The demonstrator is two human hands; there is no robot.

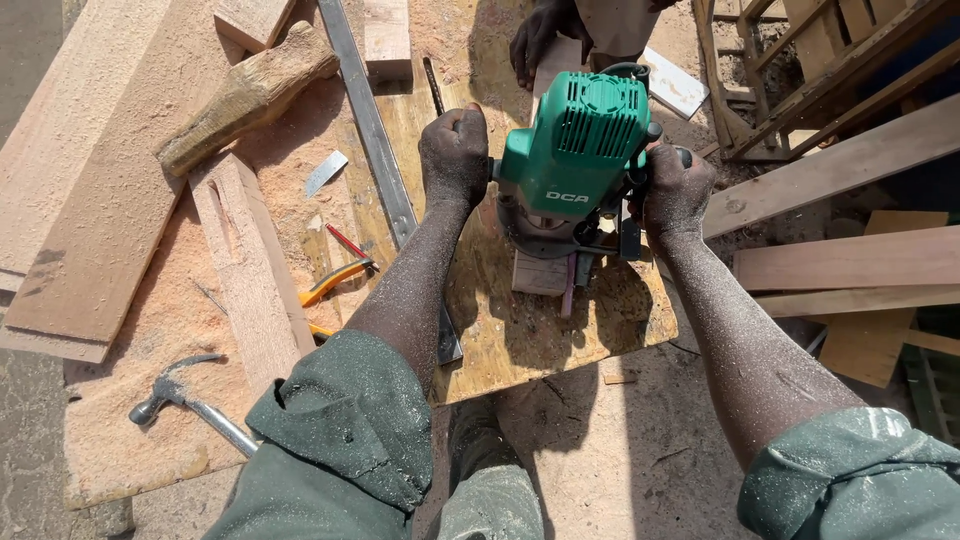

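Both hands, left and right, clamped on the green router sitting on a small block atop the board; block looks unclamped, so kickback risks shifting it toward the other person's hand.

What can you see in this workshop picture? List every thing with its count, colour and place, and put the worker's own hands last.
Router: one, green, on a wood block at centre.
Board: one, yellowish, under the router.
Metal bar: one, grey, across the board's left side.
Hammer: one, metal, lower left in sawdust.
Pliers: one, orange handles, left of the bar.
Rough log: one, brown, upper left.
Planks: several, pale, right side.
Another person's hand: one, top centre, on the wood.
Left hand: grips the router's left handle.
Right hand: grips its right handle.
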